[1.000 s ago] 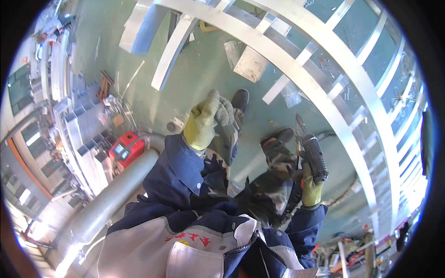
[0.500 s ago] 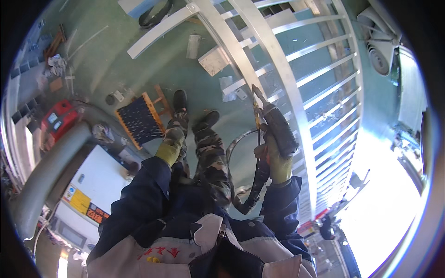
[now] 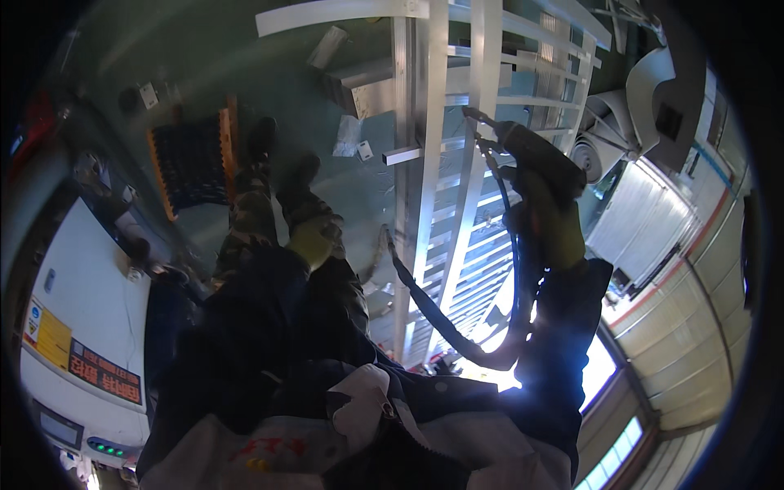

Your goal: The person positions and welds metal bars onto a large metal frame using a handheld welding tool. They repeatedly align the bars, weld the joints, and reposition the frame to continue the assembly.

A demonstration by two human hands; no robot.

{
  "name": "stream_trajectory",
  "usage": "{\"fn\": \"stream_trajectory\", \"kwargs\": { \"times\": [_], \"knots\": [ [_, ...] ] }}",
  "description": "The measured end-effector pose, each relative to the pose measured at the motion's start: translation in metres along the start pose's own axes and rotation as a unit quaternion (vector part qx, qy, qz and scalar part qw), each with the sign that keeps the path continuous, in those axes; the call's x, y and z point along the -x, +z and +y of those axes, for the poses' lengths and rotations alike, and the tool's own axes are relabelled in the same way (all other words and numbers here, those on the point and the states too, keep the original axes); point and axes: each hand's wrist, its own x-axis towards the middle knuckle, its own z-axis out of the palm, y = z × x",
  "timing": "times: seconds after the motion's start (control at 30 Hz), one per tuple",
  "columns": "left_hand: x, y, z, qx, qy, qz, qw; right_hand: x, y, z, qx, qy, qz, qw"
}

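Note:
My right hand (image 3: 562, 233), in a yellow-green glove, grips a dark welding torch (image 3: 543, 157). Its narrow metal nozzle points up-left, over a long bar of the silvery metal frame (image 3: 437, 106); I cannot tell whether the tip touches. A dark wrapped cable (image 3: 437, 317) loops below the torch, and a thinner hose runs beside it. My left hand (image 3: 314, 239), also gloved, is by my leg with its fingers curled. Dimness hides whether it holds anything.
An orange-framed stool with dark webbing (image 3: 192, 163) stands by my feet. At left is a white cabinet (image 3: 86, 282) with coloured labels. Metal offcuts (image 3: 371, 94) lie on the green floor beside the frame. A pale round-mouthed machine part (image 3: 600, 139) stands beyond the frame.
My view has turned, so the stool and cabinet sit farther left. The right hand and torch have moved right and farther out along the frame. The left hand stays by my leg.

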Motion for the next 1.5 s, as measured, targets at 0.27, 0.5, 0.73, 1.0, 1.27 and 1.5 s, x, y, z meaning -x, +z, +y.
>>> {"fn": "stream_trajectory", "kwargs": {
  "times": [0.27,0.5,0.73,1.0,1.27,1.5],
  "knots": [
    [-0.015,-0.013,-0.009,-0.142,-0.007,0.069,0.987,-0.081,0.037,0.002,-0.127,0.173,-0.254,0.943],
    [-0.065,0.023,-0.008,0.07,-0.087,0.029,0.993,-0.139,0.092,0.0,-0.272,0.418,-0.227,0.837],
    [-0.087,0.064,-0.024,0.098,-0.004,0.084,0.992,-0.137,0.12,0.062,-0.152,0.146,-0.345,0.915],
    [-0.079,0.075,-0.064,0.136,0.031,0.121,0.983,-0.171,0.138,-0.01,-0.138,0.537,-0.297,0.778],
    [-0.069,0.061,-0.059,0.126,0.034,0.126,0.983,-0.18,0.146,-0.022,-0.105,0.531,-0.301,0.785],
    [-0.065,0.054,-0.061,0.156,-0.029,0.058,0.986,-0.178,0.146,-0.012,-0.111,0.509,-0.321,0.791]
  ]
}}
